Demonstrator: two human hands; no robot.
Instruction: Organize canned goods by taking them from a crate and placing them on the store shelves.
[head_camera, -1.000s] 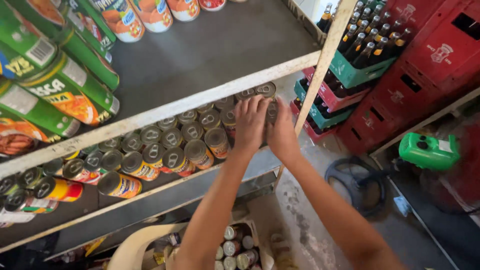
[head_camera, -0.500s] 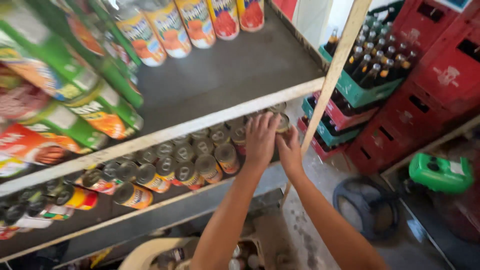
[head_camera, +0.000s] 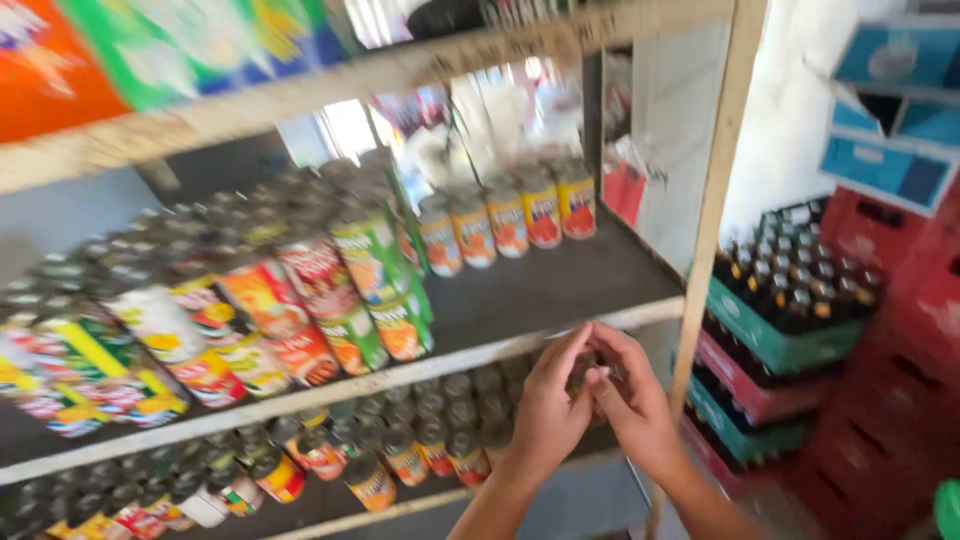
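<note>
Our left hand (head_camera: 548, 412): It reaches up to the lower shelf (head_camera: 420, 372), at about 5 o'clock in the view. Its fingers are curled and pressed together around the end of the can row.

Our right hand (head_camera: 632, 402): It sits just beside the left one, touching it. Its fingers are bent in too, and they seem to cup a small can (head_camera: 585, 378) between both hands. The view is blurry, so we cannot tell if we really pinch it.

The small can: It is at the right end of the lower shelf, mostly hidden by our hands, close to the wooden post (head_camera: 712, 215).

Row of small cans (head_camera: 400, 445): They stand close together on the lower shelf, running from our hands toward 8 o'clock.

Tall cans (head_camera: 330, 290): They lie and stand on the middle shelf, at 10 o'clock from our hands.

Bottle crates (head_camera: 790, 345): Green, pink and red crates are stacked at 3 o'clock, past the post.

What could go wrong: We think the can could slip, because it sits at the very end of the shelf and we cannot see our hold well. A bump could knock the next cans over, since they stand so close. Our right wrist could also hit the post.
</note>
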